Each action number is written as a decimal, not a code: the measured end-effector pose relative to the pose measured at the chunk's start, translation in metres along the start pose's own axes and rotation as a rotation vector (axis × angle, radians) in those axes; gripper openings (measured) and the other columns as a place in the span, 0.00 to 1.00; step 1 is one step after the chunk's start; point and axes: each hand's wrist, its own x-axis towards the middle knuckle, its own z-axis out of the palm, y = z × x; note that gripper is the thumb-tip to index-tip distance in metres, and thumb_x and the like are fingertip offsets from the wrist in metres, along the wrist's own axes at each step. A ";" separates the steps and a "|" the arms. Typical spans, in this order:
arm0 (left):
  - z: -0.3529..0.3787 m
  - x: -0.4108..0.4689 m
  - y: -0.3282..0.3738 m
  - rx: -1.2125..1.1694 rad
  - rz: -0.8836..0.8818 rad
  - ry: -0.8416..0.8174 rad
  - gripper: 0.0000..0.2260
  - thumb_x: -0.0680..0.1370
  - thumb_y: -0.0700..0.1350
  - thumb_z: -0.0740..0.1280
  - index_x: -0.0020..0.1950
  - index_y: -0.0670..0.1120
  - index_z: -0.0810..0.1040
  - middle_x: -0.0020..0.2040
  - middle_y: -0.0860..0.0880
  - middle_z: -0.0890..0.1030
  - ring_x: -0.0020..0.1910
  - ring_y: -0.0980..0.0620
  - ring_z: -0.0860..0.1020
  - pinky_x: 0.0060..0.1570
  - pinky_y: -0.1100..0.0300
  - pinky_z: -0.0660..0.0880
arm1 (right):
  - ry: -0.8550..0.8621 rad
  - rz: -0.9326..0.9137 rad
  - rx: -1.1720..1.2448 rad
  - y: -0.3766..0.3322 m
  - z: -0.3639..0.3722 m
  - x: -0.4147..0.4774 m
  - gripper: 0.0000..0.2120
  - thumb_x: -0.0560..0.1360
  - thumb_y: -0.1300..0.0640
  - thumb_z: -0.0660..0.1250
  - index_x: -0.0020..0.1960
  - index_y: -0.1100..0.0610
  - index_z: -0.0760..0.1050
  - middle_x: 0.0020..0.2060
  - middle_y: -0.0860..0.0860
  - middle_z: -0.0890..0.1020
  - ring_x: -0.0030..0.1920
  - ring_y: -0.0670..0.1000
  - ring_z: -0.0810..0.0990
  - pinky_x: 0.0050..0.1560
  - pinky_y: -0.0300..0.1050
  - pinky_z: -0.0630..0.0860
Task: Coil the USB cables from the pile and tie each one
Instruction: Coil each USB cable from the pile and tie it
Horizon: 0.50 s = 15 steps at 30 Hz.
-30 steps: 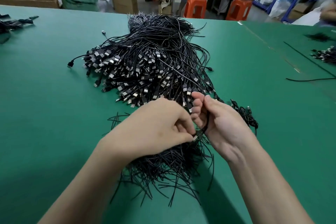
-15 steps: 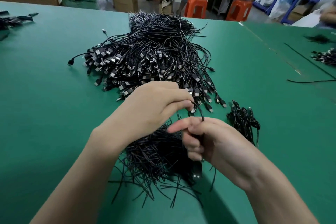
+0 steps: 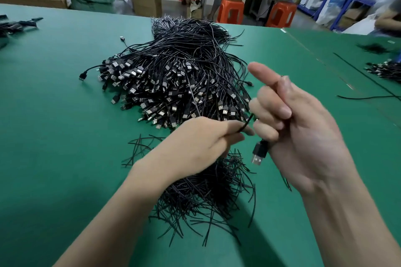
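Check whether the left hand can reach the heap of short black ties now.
Probably yes: the left hand is directly above the ties, nothing between. But its fingers pinch the cable the right hand holds, so it would need to release first.

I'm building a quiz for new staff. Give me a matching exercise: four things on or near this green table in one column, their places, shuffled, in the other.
Things
1. large pile of black USB cables
2. heap of short black wire ties
3. black USB cable with a silver-tipped plug
4. orange plastic stools

Places
A. on the floor beyond the green table
B. gripped by the right hand, pinched by the left hand
C. nearest the person, under the left forearm
D. mid-table, beyond both hands

Pairs: 1-D, 2-C, 3-B, 4-A
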 end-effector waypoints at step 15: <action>-0.043 -0.018 -0.013 0.014 0.079 0.412 0.13 0.78 0.58 0.71 0.40 0.51 0.83 0.32 0.55 0.74 0.35 0.53 0.74 0.38 0.66 0.66 | -0.040 0.138 -0.776 0.045 -0.006 -0.009 0.25 0.86 0.45 0.51 0.44 0.53 0.81 0.25 0.47 0.68 0.27 0.46 0.64 0.30 0.38 0.60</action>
